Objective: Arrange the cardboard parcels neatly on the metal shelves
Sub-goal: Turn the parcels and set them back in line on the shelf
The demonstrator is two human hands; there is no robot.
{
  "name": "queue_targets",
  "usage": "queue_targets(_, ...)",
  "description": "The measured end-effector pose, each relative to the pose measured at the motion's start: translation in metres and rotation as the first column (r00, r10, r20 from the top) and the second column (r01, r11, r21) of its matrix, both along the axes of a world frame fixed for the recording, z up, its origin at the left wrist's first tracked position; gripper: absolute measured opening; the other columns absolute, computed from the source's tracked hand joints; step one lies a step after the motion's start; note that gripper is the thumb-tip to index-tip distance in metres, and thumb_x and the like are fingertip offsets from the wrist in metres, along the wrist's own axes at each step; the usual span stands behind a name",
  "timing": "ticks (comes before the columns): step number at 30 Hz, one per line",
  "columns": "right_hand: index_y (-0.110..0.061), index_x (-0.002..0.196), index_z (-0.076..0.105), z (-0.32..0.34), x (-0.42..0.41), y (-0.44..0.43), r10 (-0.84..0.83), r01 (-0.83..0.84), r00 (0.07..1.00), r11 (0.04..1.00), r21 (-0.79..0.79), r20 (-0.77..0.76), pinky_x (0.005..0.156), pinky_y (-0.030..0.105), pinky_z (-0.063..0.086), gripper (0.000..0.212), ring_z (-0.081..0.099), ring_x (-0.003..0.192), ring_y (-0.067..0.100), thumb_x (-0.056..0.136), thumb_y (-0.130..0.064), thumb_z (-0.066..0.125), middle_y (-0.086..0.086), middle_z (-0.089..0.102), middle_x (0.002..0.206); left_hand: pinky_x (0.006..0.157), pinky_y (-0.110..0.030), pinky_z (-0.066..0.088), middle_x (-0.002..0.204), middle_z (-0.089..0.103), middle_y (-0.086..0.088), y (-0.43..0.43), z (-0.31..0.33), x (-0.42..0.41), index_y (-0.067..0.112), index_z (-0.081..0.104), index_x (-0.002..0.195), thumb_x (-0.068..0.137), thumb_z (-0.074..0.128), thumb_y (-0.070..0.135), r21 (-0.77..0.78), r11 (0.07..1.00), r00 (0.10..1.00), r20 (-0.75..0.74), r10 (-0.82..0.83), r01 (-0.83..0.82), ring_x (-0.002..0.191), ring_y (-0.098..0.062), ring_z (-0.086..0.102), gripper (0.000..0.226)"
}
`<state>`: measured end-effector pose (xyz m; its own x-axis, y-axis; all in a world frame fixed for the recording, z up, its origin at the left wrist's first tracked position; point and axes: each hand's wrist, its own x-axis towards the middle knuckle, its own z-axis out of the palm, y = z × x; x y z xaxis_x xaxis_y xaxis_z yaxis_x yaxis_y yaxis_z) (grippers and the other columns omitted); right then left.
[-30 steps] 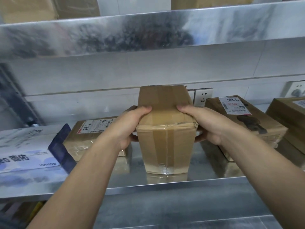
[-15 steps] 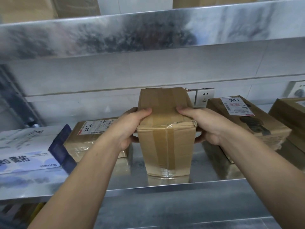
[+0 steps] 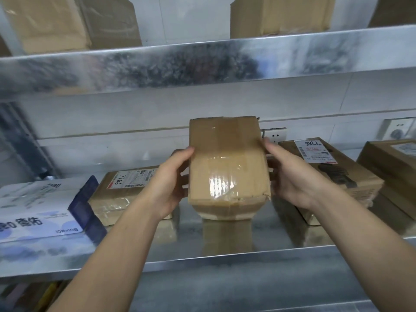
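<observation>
Plain parcel (image 3: 227,167) sits between your hands over the middle of the lower metal shelf (image 3: 202,263). Its near end meets its own reflection, so it seems to touch the steel there, and its long axis runs away from you towards the wall. From the left, a white and blue box (image 3: 33,212) lies flat at the shelf's end, with a labelled parcel (image 3: 126,190) just beside it. Your left hand (image 3: 171,181) grips the plain one's left side, thumb on top and fingers curled round the edge. Your right hand (image 3: 292,179) clamps the opposite side the same way, so both hands are equally near and the load lies straight between them. Next comes a second labelled parcel (image 3: 326,174), lying at a slant, and a further parcel (image 3: 391,165) stands at the right edge. Your room is the gap between the two labelled parcels, which I judge wide enough. Push straight back, since the steel looks slick and a wall socket (image 3: 275,135) sits behind. The upper shelf (image 3: 202,64) is well above.
</observation>
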<state>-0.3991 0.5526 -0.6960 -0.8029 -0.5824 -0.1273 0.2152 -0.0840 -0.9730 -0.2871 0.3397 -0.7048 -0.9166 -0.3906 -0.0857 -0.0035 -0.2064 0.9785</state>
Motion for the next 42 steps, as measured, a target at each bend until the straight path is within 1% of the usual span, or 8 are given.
queue_targets(3, -0.023, 0.086, 0.063, -0.002, -0.003, 0.002, -0.039, 0.042, 0.998, 0.998, -0.045, 0.047, 0.05, 0.026, 0.052, 0.039, 0.063, 0.063, 0.011, 0.099, -0.057, 0.05, -0.005, 0.069, 0.07, 0.08, -0.037, 0.049, 0.094, 0.067, 0.003, -0.003, -0.001, 0.0, 0.018, 0.065, 0.115, 0.1, 0.045, 0.052, 0.034, 0.999, 1.0, -0.03, 0.006, -0.005, 0.088, -0.02, 0.062, 0.043)
queue_targets(8, -0.019, 0.081, 0.062, -0.008, -0.005, 0.002, -0.045, 0.048, 0.998, 0.996, -0.076, 0.034, 0.056, 0.03, 0.051, 0.044, 0.062, 0.072, 0.014, 0.09, -0.061, 0.053, -0.004, 0.069, 0.072, 0.047, -0.019, 0.046, 0.062, 0.058, 0.009, -0.002, -0.01, 0.0, 0.011, 0.06, 0.12, 0.104, 0.035, 0.053, 0.088, 0.996, 0.999, -0.036, 0.015, -0.011, 0.049, -0.007, 0.057, 0.051)
queue_targets(10, -0.015, 0.099, 0.066, -0.012, -0.005, 0.002, -0.038, 0.039, 0.999, 0.996, -0.081, 0.011, 0.06, 0.033, 0.052, 0.049, 0.064, 0.084, 0.017, 0.084, -0.06, 0.056, -0.002, 0.071, 0.08, 0.059, -0.024, 0.053, 0.087, 0.072, -0.006, -0.001, -0.011, 0.003, 0.005, 0.061, 0.129, 0.102, 0.039, 0.057, 0.077, 0.997, 1.0, -0.024, 0.015, -0.013, 0.07, -0.013, 0.069, 0.062)
queue_targets(13, -0.016, 0.116, 0.065, -0.017, -0.005, 0.0, -0.064, 0.065, 0.998, 0.993, -0.102, 0.01, 0.057, 0.03, 0.055, 0.043, 0.066, 0.092, 0.015, 0.091, -0.051, 0.059, -0.002, 0.074, 0.09, 0.089, -0.045, 0.05, 0.137, 0.06, -0.023, 0.001, -0.011, 0.006, 0.005, 0.059, 0.135, 0.092, 0.051, 0.063, 0.09, 0.994, 0.998, -0.005, 0.064, -0.063, 0.113, -0.034, 0.061, 0.072)
queue_targets(17, -0.017, 0.116, 0.061, -0.023, -0.005, -0.001, -0.113, 0.115, 0.993, 0.988, -0.1, 0.022, 0.051, 0.022, 0.052, 0.026, 0.067, 0.065, 0.002, 0.1, -0.038, 0.06, -0.009, 0.073, 0.074, 0.077, -0.04, 0.051, 0.122, 0.06, -0.015, 0.006, -0.012, 0.005, 0.013, 0.061, 0.13, 0.079, 0.056, 0.064, 0.146, 0.986, 0.997, 0.011, 0.081, -0.081, 0.111, -0.031, 0.058, 0.072)
queue_targets(22, -0.014, 0.122, 0.059, -0.029, -0.001, -0.005, -0.162, 0.162, 0.987, 0.987, -0.013, 0.009, 0.099, 0.048, 0.053, 0.037, 0.068, 0.111, 0.026, 0.094, -0.037, 0.069, 0.012, 0.071, 0.117, 0.065, -0.038, 0.057, 0.128, 0.064, -0.016, 0.011, -0.019, 0.003, 0.017, 0.062, 0.133, 0.083, 0.063, 0.065, 0.13, 0.989, 0.994, 0.096, 0.054, -0.067, 0.124, -0.032, 0.059, 0.069)
queue_targets(30, -0.019, 0.136, 0.053, -0.036, 0.004, -0.014, -0.074, 0.074, 0.997, 0.997, 0.016, 0.033, 0.086, 0.033, 0.058, 0.046, 0.074, 0.101, 0.019, 0.094, -0.026, 0.071, 0.006, 0.075, 0.115, 0.094, -0.049, 0.057, 0.113, 0.076, -0.007, 0.012, -0.031, -0.004, 0.02, 0.063, 0.125, 0.093, 0.07, 0.029, 0.004, 0.998, 0.987, 0.149, 0.062, -0.064, 0.108, -0.027, 0.071, 0.034)
queue_targets(42, -0.017, 0.135, 0.058, -0.048, -0.004, -0.018, -0.058, 0.056, 0.997, 0.998, 0.042, 0.048, 0.086, 0.031, 0.057, 0.039, 0.074, 0.1, 0.019, 0.097, -0.019, 0.065, 0.005, 0.077, 0.111, 0.093, -0.049, 0.058, 0.106, 0.076, -0.01, 0.008, -0.04, -0.016, 0.019, 0.062, 0.122, 0.092, 0.07, 0.017, -0.008, 0.999, 0.989, 0.144, 0.043, -0.042, 0.098, -0.028, 0.074, 0.032)
